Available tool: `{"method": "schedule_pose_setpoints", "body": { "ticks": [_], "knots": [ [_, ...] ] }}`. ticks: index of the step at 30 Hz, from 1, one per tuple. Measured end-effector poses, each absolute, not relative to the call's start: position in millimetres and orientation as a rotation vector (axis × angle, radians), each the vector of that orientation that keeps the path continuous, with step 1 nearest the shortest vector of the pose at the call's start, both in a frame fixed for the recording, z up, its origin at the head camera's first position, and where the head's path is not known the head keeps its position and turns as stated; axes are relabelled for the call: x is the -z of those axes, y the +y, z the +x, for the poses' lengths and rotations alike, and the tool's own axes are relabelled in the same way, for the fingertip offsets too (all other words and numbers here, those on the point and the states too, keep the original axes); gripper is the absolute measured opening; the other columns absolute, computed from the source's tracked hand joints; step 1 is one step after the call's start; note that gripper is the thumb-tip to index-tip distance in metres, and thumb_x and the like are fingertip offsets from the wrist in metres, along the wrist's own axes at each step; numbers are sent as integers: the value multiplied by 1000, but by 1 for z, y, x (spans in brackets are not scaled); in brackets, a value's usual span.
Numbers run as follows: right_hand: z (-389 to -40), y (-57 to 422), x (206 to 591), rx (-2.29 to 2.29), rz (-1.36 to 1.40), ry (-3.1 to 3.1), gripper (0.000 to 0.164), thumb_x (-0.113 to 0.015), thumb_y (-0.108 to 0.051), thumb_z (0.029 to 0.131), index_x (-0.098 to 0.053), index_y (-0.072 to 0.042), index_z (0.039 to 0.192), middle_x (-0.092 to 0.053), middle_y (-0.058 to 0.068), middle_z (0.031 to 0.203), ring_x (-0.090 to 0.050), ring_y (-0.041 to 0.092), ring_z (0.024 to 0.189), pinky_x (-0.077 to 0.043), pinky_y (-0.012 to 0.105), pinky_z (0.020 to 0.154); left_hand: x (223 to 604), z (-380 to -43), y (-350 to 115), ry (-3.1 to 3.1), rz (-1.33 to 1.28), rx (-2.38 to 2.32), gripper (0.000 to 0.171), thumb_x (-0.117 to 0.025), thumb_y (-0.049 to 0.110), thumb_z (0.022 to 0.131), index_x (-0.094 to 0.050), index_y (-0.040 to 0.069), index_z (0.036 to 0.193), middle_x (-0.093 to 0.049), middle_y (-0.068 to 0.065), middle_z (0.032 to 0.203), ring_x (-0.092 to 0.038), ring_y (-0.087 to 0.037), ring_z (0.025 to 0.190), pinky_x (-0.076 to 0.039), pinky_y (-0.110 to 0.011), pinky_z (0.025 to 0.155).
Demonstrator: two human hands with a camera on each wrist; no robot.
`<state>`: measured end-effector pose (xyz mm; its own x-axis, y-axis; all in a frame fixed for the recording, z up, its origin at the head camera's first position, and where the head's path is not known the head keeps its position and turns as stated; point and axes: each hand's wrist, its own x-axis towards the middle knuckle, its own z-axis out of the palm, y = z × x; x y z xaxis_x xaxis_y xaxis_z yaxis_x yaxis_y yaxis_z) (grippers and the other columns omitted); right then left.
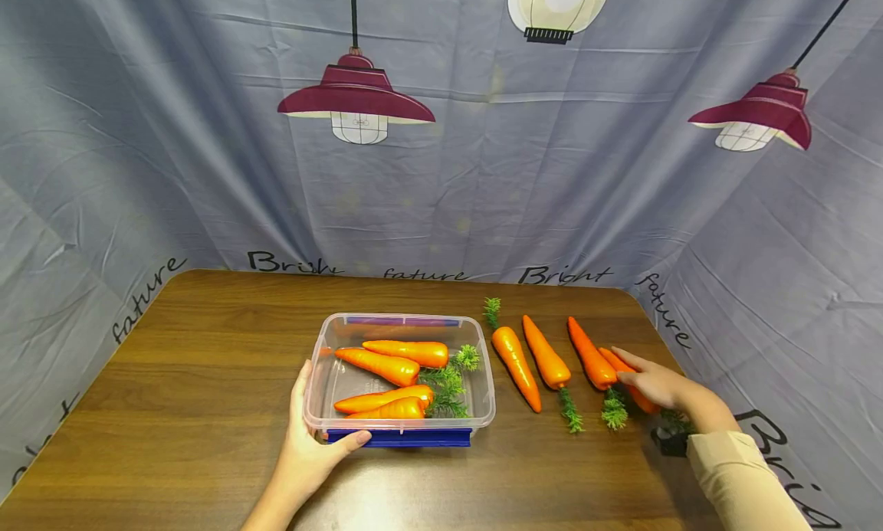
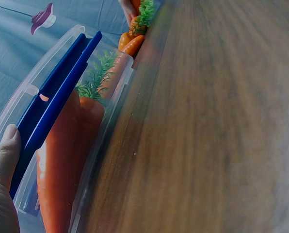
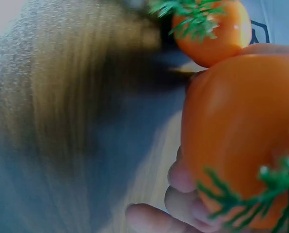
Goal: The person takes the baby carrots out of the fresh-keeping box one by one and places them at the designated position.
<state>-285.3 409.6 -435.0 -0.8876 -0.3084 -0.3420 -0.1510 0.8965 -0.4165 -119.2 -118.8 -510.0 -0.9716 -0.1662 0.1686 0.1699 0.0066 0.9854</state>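
My left hand grips the near left corner of a clear plastic food container, its thumb across the blue clip. In the left wrist view the thumb lies against that same blue clip. Several orange carrots with green tops lie inside the container. At the far right, my right hand holds the rightmost carrot from above. The right wrist view shows this carrot large, with fingers curled round its side.
Three other carrots lie in a row between the container and my right hand: one with its top pointing away, a middle one, and one beside the held carrot. A black object sits under my right wrist. Printed curtains border the wooden table.
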Motion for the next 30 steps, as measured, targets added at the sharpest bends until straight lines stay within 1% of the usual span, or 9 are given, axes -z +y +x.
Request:
{"method": "schedule_pose_setpoints", "body": {
  "ticks": [4, 10, 13, 16, 19, 22, 25, 27, 30],
  "knots": [
    [-284, 411, 440, 579, -324, 2668, 66, -48, -29, 103, -23, 6, 153, -27, 41, 150, -27, 64, 134, -30, 73, 105, 510, -119, -119, -2058, 7, 2050, 128, -83, -9, 70, -3, 38, 158, -16, -13, 165, -27, -36, 144, -38, -6, 102],
    [-281, 413, 451, 643, -313, 2695, 66, -44, -31, 105, -18, 4, 155, -23, 40, 152, -25, 62, 136, -28, 73, 106, 510, -119, -119, -2052, -4, 2045, 128, -83, -10, 70, -3, 37, 158, -16, -13, 165, -26, -37, 145, -36, -6, 104],
    [-281, 413, 454, 662, -337, 2708, 65, -43, -29, 106, -17, 5, 155, -21, 42, 152, -24, 63, 136, -26, 74, 106, 511, -120, -119, -2048, -11, 2047, 128, -83, -10, 70, -3, 37, 158, -16, -13, 165, -25, -37, 145, -35, -6, 106],
    [-280, 412, 456, 662, -327, 2719, 65, -41, -31, 107, -15, 2, 156, -22, 41, 152, -24, 63, 136, -27, 74, 106, 511, -120, -120, -2042, -12, 2051, 128, -83, -10, 70, -3, 37, 158, -15, -12, 165, -24, -37, 146, -34, -6, 107],
    [-279, 411, 458, 639, -300, 2717, 66, -37, -35, 107, -10, -2, 158, -20, 41, 152, -24, 64, 135, -28, 75, 104, 511, -120, -120, -2045, -8, 2051, 128, -83, -10, 70, -3, 37, 158, -14, -11, 165, -25, -37, 146, -34, -6, 106],
    [-279, 411, 461, 608, -276, 2720, 67, -34, -38, 108, -6, -5, 159, -20, 41, 152, -28, 66, 133, -31, 77, 101, 511, -119, -120, -2053, -3, 2050, 128, -83, -9, 71, -2, 38, 158, -15, -13, 165, -25, -37, 145, -34, -5, 106],
    [-279, 411, 464, 564, -267, 2725, 67, -31, -41, 108, -2, -6, 159, -23, 42, 150, -35, 67, 127, -36, 76, 96, 511, -119, -119, -2055, -2, 2051, 128, -83, -9, 71, -2, 37, 158, -14, -14, 165, -24, -37, 146, -33, -5, 106],
    [-279, 411, 465, 523, -255, 2732, 68, -29, -43, 108, 0, -8, 159, -27, 44, 147, -40, 68, 122, -39, 75, 93, 511, -119, -119, -2049, -4, 2055, 128, -83, -10, 71, -2, 37, 158, -14, -14, 165, -25, -37, 146, -33, -5, 107],
    [-279, 412, 467, 454, -257, 2769, 67, -26, -46, 108, -2, -10, 159, -32, 45, 145, -40, 71, 119, -40, 77, 89, 512, -119, -119, -2034, -12, 2059, 128, -82, -11, 71, -2, 37, 158, -15, -14, 165, -25, -37, 145, -33, -6, 108]
  ]
}}
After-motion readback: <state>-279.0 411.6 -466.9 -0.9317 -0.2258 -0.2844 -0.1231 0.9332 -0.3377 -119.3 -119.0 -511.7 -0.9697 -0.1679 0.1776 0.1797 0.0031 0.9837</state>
